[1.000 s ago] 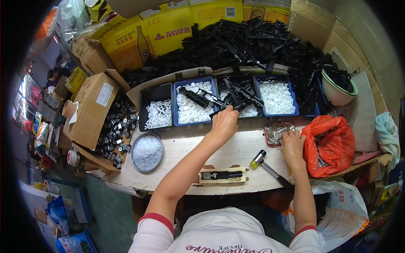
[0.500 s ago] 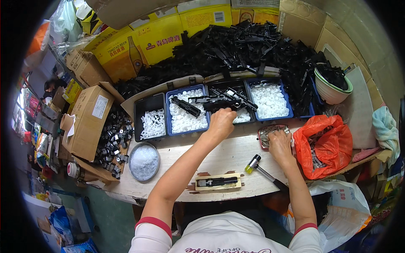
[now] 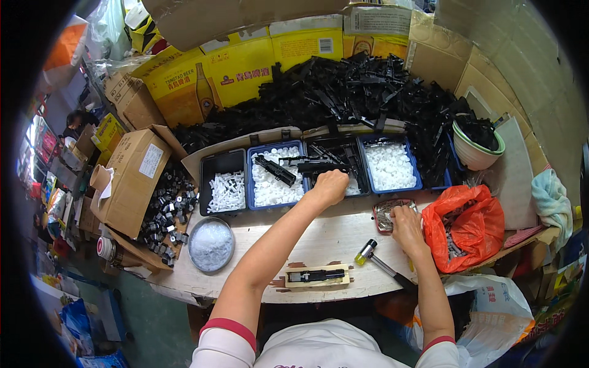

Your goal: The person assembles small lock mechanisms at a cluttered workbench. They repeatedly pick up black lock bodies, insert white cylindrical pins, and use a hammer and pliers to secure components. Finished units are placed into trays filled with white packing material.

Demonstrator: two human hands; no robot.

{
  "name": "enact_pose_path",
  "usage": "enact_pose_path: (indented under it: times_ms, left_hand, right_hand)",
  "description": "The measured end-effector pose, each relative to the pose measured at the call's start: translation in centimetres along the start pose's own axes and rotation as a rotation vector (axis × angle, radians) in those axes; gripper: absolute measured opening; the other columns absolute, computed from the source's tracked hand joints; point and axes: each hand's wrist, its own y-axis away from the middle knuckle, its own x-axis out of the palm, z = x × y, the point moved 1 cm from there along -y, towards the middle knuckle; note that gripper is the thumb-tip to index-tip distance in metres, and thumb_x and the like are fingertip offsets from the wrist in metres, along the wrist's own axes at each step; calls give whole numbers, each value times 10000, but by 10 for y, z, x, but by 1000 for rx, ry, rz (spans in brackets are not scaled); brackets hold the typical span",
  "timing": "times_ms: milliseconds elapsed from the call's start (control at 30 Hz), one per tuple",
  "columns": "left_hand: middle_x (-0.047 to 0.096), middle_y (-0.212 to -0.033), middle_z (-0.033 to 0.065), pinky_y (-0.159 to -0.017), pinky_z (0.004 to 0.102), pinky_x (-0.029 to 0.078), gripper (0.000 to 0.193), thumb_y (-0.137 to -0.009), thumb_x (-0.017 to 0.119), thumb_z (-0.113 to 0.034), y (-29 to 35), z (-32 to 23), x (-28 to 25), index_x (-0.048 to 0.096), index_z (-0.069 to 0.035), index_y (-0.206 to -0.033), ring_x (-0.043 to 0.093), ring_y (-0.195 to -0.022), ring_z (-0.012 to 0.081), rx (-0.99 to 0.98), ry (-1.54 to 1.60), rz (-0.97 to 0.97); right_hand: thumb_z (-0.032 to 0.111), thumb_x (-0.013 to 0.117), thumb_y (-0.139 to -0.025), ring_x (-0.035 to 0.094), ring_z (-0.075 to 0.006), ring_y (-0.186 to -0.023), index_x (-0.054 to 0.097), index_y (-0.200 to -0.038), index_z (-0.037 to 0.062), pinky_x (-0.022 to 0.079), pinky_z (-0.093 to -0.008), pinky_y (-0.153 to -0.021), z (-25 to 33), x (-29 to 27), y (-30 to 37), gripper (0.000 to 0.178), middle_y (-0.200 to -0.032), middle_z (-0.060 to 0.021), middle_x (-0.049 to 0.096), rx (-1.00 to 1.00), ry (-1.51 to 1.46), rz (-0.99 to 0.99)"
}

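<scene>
My left hand (image 3: 331,186) reaches to the front of a black bin (image 3: 367,178) that holds long black plastic parts and some white pieces. Its fingers are curled together, and whatever they hold is hidden. At the small red-rimmed tray (image 3: 383,227) of thin metal pins, my right hand (image 3: 407,224) has its bent fingertips down among the pins; anything between them is too small to make out. Near the table's front edge lies a pale wooden block (image 3: 297,284) with a black elongated assembly (image 3: 324,275) set in it. A hammer (image 3: 384,266) rests right of it.
Blue bins of white caps (image 3: 276,187) and white rollers (image 3: 391,167) flank the black bin. Black parts (image 3: 362,86) are heaped behind. A red plastic bag (image 3: 438,230) sits right, a round dish (image 3: 211,267) left, beside a carton (image 3: 132,178) and a spill of small dark parts (image 3: 169,211).
The view has tilted, so the table sits lower in the picture. My left hand stays at the black bin, where the silvery-topped part now lies differently. My right hand remains at the pin tray.
</scene>
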Motion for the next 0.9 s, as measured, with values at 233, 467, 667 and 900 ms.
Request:
enact_pose_path:
  times_ms: [233, 467, 667, 900]
  left_hand:
    - [603, -716, 196, -626, 403, 473, 141, -616, 553, 45, 7, 3, -3, 628, -7, -723, 593, -707, 361, -28, 272, -257]
    - [587, -649, 121, -474, 307, 451, 70, -765, 602, -55, 25, 9, -6, 592, 13, -779, 574, -533, 219, -134, 723, -426]
    - [562, -693, 61, -408, 210, 425, 129, -836, 572, -96, 91, -20, -19, 567, 26, -878, 530, -529, 86, -381, 1658, -152]
    - [601, -790, 122, -506, 268, 511, 195, -804, 555, 27, 171, -40, 1, 578, 41, -998, 594, -645, 160, -277, 1887, -79]
  right_hand:
    - [68, 554, -758, 546, -315, -793, 538, -804, 17, 389, -411, -680, -5, -9, 4, 71, -799, -147, 577, 17, -151, -79]
    - [70, 564, -763, 560, -258, -704, 551, -800, 0, 431, -338, -637, 1, -11, -2, 80, -731, -127, 577, 48, -315, -140]
    - [109, 548, -836, 497, -65, -706, 540, -820, 17, 398, -210, -632, 38, -20, 6, 94, -743, -3, 549, 146, -1051, 42]
    - [111, 555, -841, 480, -54, -736, 547, -870, 9, 388, -201, -683, 110, -25, 23, 106, -782, 4, 542, -11, -1192, 244]
